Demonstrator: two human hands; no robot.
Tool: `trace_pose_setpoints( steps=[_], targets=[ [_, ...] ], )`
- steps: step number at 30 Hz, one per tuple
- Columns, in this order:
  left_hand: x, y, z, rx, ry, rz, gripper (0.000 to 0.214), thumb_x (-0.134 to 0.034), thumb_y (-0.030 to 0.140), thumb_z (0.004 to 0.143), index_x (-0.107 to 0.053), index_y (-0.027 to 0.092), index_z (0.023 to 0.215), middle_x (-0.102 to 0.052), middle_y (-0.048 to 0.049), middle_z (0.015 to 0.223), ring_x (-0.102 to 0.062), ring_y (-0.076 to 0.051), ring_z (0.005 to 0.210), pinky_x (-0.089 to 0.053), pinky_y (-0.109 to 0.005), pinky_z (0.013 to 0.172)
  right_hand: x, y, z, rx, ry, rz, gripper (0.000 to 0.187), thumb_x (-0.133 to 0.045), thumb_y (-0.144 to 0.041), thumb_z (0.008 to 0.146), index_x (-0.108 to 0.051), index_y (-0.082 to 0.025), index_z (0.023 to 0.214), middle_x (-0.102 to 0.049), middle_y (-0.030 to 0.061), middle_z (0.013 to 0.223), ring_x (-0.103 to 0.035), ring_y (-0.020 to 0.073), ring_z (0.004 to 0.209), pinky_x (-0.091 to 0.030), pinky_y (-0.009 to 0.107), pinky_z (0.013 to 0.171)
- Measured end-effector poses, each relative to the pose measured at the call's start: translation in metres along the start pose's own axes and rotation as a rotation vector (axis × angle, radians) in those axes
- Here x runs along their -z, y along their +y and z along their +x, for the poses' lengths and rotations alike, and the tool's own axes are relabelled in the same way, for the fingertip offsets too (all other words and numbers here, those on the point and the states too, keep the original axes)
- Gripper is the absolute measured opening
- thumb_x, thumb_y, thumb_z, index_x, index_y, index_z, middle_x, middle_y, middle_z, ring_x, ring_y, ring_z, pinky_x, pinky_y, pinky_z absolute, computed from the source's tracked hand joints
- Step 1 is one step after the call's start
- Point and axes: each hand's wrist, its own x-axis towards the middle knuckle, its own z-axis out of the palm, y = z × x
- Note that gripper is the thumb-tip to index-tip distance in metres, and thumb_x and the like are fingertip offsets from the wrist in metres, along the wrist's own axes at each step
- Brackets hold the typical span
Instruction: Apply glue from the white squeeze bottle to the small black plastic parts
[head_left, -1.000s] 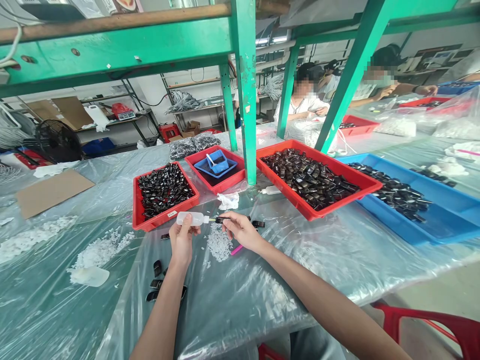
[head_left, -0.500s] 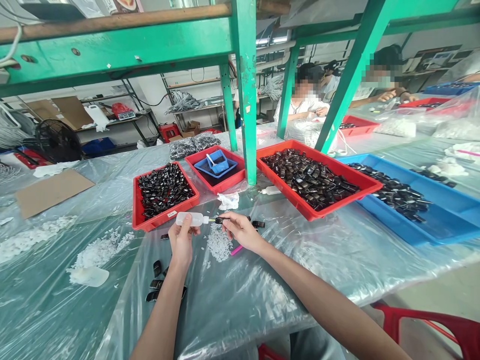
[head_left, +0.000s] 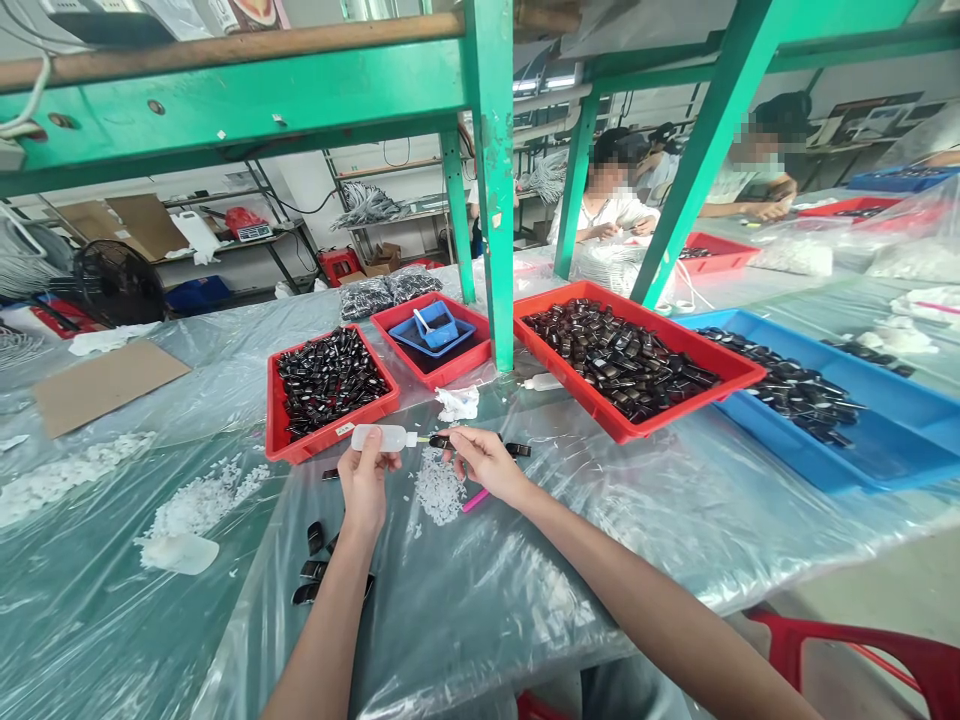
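My left hand [head_left: 365,480] is closed around a translucent white squeeze bottle [head_left: 390,438], which lies level with its thin tip pointing right. Between the fingers of my right hand [head_left: 484,462] is a small glossy black part [head_left: 439,441], and the bottle's tip meets it or nearly so. Its exact kind is too small to make out. Below the hands a heap of small white pieces [head_left: 439,488] rests on the plastic-covered table, beside a pink stick [head_left: 475,500]. Several loose black parts [head_left: 313,568] lie near my left forearm.
Red trays of black parts stand ahead, one at left [head_left: 330,440] and one at right [head_left: 622,432]. Between them, a red tray [head_left: 442,378] holds a small blue tray. A blue tray [head_left: 900,440] sits farther right. A green post [head_left: 501,250] rises ahead. Co-workers sit across the table.
My hands, the bottle and the black part stay nearly in place; the part seems slightly turned in my right fingers. Across the table, a co-worker's hands have drawn together.
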Motion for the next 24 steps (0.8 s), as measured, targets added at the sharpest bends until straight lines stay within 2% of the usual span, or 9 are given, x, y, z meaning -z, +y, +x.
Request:
trace_pose_setpoints(
  steps=[8, 16, 24],
  targets=[
    [0.0001, -0.0012, 0.0017, -0.003, 0.021, -0.022, 0.033, -0.077, 0.045, 0.073, -0.063, 0.015, 0.076, -0.060, -0.0003, 0.060, -0.053, -0.012, 0.051, -0.039, -0.025, 0.049, 0.0014, -0.0042, -0.0011, 0.005, 0.045, 0.026, 0.038, -0.074, -0.045, 0.080, -0.073, -0.019, 0.109, -0.065, 0.0036, 0.087, -0.053, 0.0083, 0.054, -0.030, 0.018, 0.039],
    [0.0009, -0.0020, 0.0015, -0.003, 0.013, -0.054, 0.033, -0.080, 0.044, 0.071, -0.065, 0.014, 0.076, -0.061, -0.0006, 0.061, -0.053, -0.012, 0.053, -0.039, -0.025, 0.050, 0.0018, -0.0062, -0.0025, 0.034, 0.057, -0.002, 0.035, -0.074, -0.041, 0.081, -0.073, -0.020, 0.109, -0.064, 0.0038, 0.088, -0.053, 0.0091, 0.055, -0.036, 0.020, 0.042],
    [0.0013, -0.0033, 0.0020, -0.006, -0.002, -0.036, 0.035, -0.078, 0.047, 0.073, -0.065, 0.015, 0.076, -0.061, -0.0008, 0.061, -0.053, -0.012, 0.052, -0.040, -0.025, 0.051, 0.0017, -0.0081, -0.0038, 0.118, 0.070, -0.105, 0.031, -0.071, -0.040, 0.083, -0.072, -0.021, 0.108, -0.065, 0.0041, 0.090, -0.052, 0.0099, 0.056, -0.044, 0.025, 0.053]
  ],
)
